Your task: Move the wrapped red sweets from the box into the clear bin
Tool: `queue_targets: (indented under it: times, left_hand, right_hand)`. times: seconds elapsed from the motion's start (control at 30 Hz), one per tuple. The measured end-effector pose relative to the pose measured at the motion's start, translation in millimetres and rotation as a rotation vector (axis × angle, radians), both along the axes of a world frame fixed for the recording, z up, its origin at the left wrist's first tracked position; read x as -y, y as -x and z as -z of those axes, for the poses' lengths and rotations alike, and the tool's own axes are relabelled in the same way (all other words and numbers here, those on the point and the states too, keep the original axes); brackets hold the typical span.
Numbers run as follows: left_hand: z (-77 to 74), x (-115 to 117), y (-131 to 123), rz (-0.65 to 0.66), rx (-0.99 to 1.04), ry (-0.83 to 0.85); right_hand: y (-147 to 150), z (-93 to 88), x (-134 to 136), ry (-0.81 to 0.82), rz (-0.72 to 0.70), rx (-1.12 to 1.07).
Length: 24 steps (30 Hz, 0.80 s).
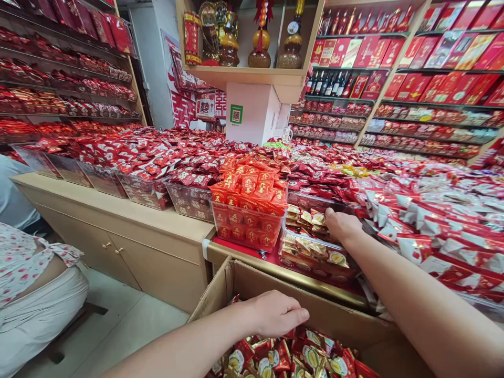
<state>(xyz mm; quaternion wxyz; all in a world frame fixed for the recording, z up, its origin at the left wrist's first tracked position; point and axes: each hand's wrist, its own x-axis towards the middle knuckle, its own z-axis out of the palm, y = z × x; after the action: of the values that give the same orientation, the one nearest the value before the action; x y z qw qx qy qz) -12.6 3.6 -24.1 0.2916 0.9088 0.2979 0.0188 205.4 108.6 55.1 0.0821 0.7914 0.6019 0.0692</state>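
Where visible, packets [275, 358] below left fingers [289, 304].

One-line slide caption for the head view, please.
Left hand over an open brown cardboard box of red-and-gold wrapped packets, right hand at a clear plastic bin.

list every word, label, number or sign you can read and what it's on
"五": orange-red packets
"喜": the same packets
"囍": wall decoration at the back
QR sign: wording too small
Gold-and-red packets, shelf boxes, bottles: print too small or blurred
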Motion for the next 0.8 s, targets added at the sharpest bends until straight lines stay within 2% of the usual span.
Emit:
queue_targets:
  times: [0.8]
  left_hand:
    - [-2.6,1.3,-1.0,-0.018,0.025,0.018]
  right_hand:
    - [0.9,0.3,0.1,0.010,-0.014,0.004]
